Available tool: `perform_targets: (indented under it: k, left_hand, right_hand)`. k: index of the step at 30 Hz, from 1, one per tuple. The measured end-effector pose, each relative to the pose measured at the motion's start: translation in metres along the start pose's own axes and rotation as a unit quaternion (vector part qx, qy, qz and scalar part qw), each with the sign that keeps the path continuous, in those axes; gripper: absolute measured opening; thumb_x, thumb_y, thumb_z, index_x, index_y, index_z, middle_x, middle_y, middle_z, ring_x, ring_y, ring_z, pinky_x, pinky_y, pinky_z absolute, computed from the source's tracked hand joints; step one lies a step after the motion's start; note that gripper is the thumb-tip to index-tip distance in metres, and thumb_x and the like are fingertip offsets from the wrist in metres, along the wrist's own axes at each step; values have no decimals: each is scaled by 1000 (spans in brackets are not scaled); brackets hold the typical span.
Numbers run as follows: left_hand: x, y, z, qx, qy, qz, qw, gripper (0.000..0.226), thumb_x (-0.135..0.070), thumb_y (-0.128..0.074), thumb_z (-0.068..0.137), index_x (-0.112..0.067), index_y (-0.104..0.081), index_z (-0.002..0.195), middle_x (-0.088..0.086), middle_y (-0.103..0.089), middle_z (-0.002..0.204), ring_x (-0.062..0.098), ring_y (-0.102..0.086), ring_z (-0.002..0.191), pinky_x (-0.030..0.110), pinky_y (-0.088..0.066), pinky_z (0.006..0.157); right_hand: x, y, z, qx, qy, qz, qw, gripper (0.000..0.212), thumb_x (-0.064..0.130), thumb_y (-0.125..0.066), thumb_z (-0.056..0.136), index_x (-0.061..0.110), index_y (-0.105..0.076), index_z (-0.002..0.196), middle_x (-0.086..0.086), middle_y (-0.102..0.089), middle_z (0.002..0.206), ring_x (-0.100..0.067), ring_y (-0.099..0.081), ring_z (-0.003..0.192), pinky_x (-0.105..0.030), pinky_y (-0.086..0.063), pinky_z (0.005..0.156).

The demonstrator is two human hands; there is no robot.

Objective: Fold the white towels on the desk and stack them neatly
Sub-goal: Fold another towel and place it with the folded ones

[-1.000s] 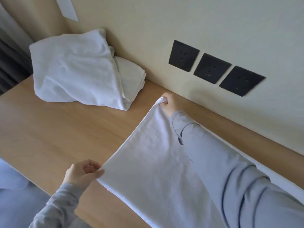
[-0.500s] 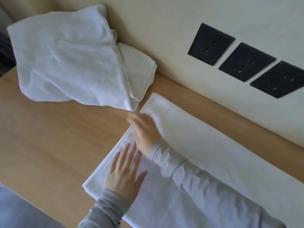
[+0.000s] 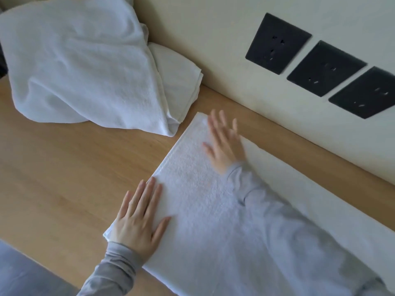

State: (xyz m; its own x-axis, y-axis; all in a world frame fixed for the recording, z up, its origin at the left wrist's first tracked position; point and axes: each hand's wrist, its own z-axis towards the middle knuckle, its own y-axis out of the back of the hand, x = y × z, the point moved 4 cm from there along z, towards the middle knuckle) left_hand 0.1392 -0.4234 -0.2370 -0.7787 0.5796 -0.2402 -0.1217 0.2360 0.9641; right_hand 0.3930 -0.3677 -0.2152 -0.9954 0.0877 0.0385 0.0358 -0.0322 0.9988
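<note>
A long white towel (image 3: 198, 189) lies flat on the wooden desk (image 3: 64, 178), folded lengthwise and running from the centre to the right edge of view. My left hand (image 3: 139, 218) rests palm down on its near left corner, fingers spread. My right hand (image 3: 224, 144) lies flat on its far left corner, fingers apart and slightly blurred. My grey sleeves cover part of the towel. A crumpled white towel (image 3: 74, 67) is heaped at the back left, draped over a folded white towel (image 3: 181, 82) against the wall.
The cream wall (image 3: 213, 39) runs along the desk's back edge with three black socket plates (image 3: 277, 43) to the right. The desk's front edge (image 3: 42, 261) cuts across the lower left, with grey floor below.
Both hands let go of the towel's corners and laid it flat. My hands have since spread apart along its left end, the right toward the wall, the left toward me.
</note>
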Motion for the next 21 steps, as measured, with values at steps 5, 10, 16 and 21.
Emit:
perform_targets:
  k: [5,10,16,21]
  left_hand:
    - [0,-1,1,-3,-5,3,1000,70,-56,-15,93,-10,-28,145,7,-25,153,23,-23,140,43,-20,112]
    - [0,0,-1,-10,7,11,1000,70,-57,-18,92,-15,-23,147,3,-21,154,19,-17,142,42,-14,115]
    - [-4,3,-1,-15,11,22,1000,70,-54,-20,91,-11,-25,146,6,-22,153,23,-20,141,43,-11,115]
    - [-51,8,12,-56,4,-16,998,59,-29,-30,90,3,-37,138,20,-30,149,32,-24,140,49,-14,114]
  right_hand:
    - [106,-19,-125,40,224,65,972,61,44,-28,97,7,-30,145,-8,-26,154,-20,-14,145,-51,-14,115]
    - [-44,-13,-106,97,36,-18,994,68,54,-8,95,13,-16,148,-7,-18,156,-24,-14,144,-53,-16,115]
    - [-112,-4,-100,100,-161,-79,979,70,51,-8,94,8,-4,149,-9,-1,158,-21,2,146,-50,5,117]
    - [40,-1,-133,-5,-67,48,997,56,26,-30,91,0,-36,140,-16,-35,148,-32,-30,138,-55,-19,110]
